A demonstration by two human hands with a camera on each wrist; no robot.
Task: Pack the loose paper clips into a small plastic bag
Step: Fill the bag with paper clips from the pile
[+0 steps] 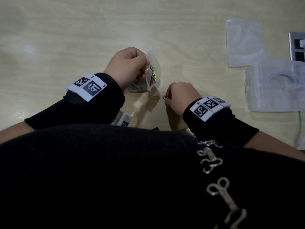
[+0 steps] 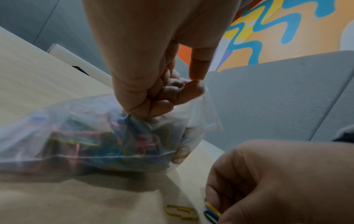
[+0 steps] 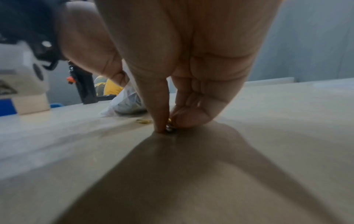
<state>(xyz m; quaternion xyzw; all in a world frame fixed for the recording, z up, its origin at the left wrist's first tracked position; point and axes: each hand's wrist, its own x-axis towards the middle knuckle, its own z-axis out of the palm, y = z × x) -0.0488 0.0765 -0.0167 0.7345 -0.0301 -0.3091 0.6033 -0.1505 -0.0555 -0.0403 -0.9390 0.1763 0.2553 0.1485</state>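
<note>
My left hand pinches the top edge of a small clear plastic bag that holds several coloured paper clips; the bag's bottom rests on the wooden table. To its right, my right hand is down on the table, its thumb and fingertips pinching a few paper clips, yellow and blue among them. One yellow paper clip lies loose on the table between the bag and my right hand, also plain in the left wrist view as a yellow clip.
A stack of empty clear bags lies at the far right. In front of it sits a clear plastic box. A metal socket plate is at the right edge. My black-clad body fills the near side.
</note>
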